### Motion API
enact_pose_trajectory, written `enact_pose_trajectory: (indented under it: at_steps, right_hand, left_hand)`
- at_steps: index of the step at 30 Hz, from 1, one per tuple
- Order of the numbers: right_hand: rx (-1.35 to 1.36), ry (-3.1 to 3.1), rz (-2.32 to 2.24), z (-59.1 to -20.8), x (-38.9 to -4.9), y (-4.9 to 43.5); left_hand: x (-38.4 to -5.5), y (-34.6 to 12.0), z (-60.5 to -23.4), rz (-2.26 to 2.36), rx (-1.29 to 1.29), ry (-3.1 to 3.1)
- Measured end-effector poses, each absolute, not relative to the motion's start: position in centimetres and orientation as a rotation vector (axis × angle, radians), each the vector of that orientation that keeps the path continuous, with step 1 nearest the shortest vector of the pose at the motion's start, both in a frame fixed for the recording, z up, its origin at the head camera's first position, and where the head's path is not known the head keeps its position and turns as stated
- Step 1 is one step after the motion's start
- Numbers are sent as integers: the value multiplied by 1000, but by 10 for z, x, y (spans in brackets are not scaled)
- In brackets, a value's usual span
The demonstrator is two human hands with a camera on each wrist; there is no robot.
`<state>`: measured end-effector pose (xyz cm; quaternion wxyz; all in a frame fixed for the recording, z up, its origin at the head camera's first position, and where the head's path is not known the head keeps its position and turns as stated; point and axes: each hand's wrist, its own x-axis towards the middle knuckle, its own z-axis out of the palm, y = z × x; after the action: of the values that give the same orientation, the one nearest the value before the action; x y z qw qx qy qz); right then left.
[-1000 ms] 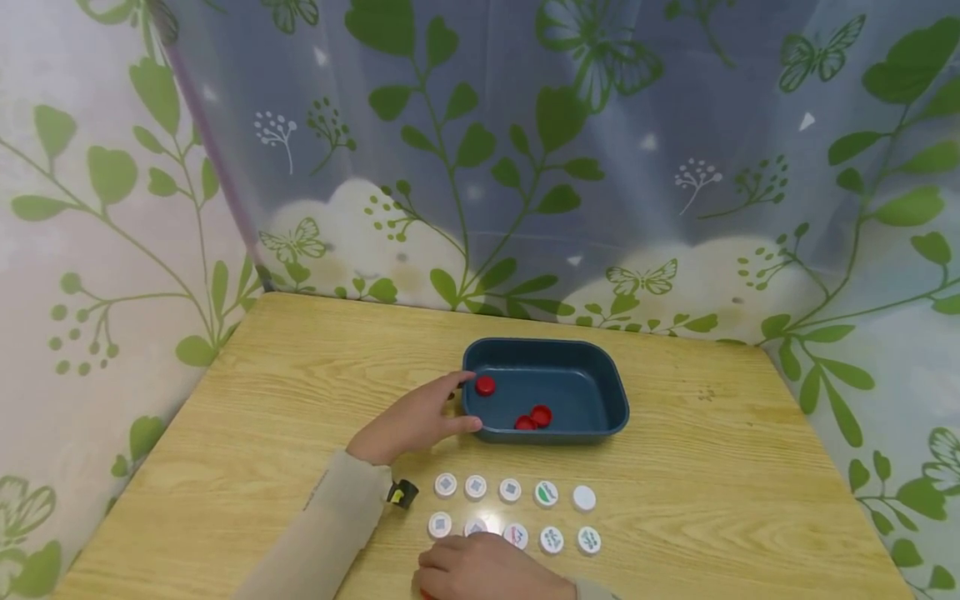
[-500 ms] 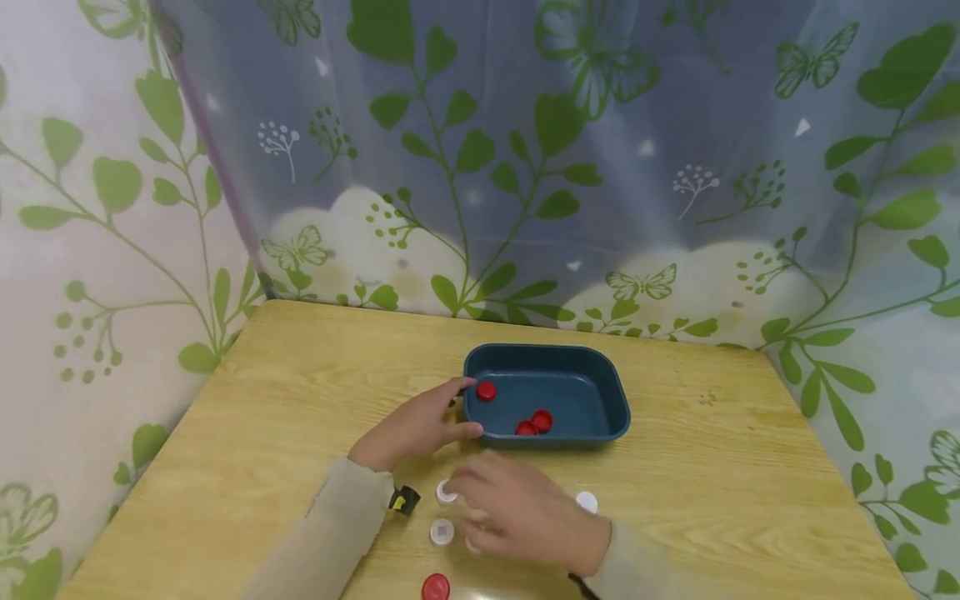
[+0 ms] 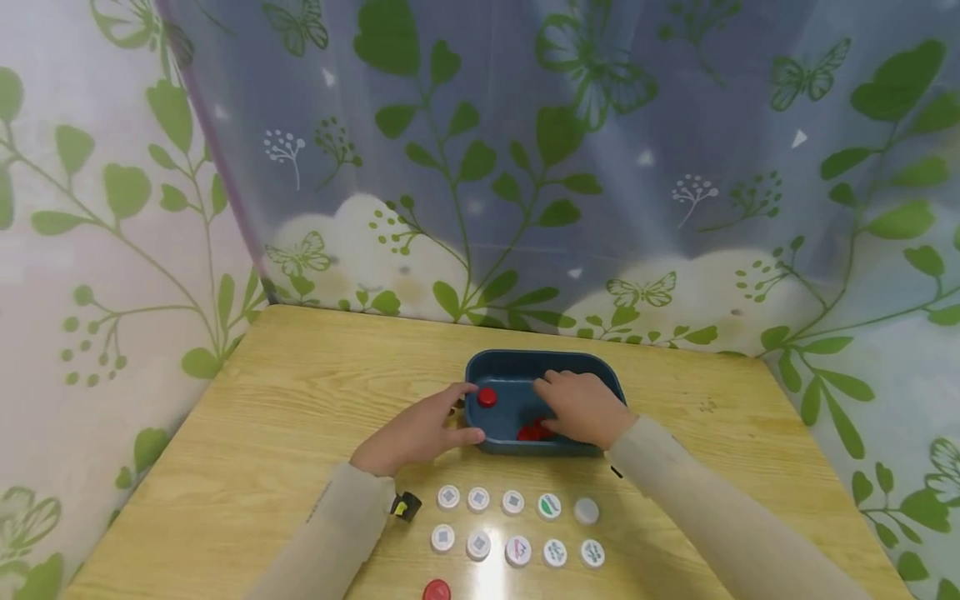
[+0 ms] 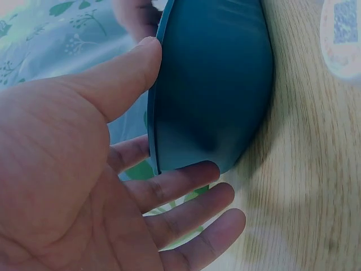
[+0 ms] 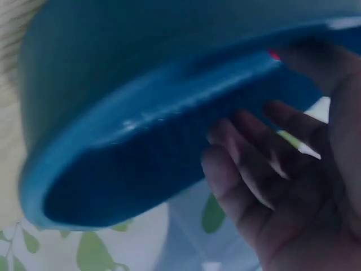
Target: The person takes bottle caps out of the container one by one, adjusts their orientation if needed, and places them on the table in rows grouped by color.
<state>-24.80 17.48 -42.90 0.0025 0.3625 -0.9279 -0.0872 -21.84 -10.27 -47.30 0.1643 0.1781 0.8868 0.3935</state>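
A dark blue plastic bin (image 3: 480, 438) stands on the table with red bottle caps (image 3: 487, 397) inside. My left hand (image 3: 420, 429) rests at its left end, thumb touching the near rim and the other fingers fairly straight along the end. In the left wrist view, the left fingertips lie beside the bin's outer wall. My right hand (image 3: 588, 408) reaches into the bin over two red caps (image 3: 528, 433), partly covering them. The right wrist view shows its fingers (image 5: 223, 169) loosely bent and spread, a sliver of red cap (image 5: 273, 55) by the thumb, and nothing gripped.
Two rows of white bottle caps (image 3: 517, 550) lie in front of the bin. Another red cap (image 3: 437, 590) sits on the table (image 3: 315, 367) below the front row, at the picture's bottom edge. A leaf-patterned curtain (image 3: 480, 208) borders the table's back.
My right hand has left the red cap on the table, passed over the white caps and entered the bin. My left hand has stayed at the bin's left end.
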Motion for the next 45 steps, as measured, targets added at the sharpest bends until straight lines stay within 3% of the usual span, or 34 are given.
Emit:
enact_pose_trajectory:
  at_steps: [15,45]
  right_hand:
    - [1297,-3003,-204,-443,-254,177]
    - [1288,-2968,-123,-451,-250,176]
  left_hand:
    - [-219,-100,-472,1149,487,2506]
    - [-218,-98,-473,1180,477,2496]
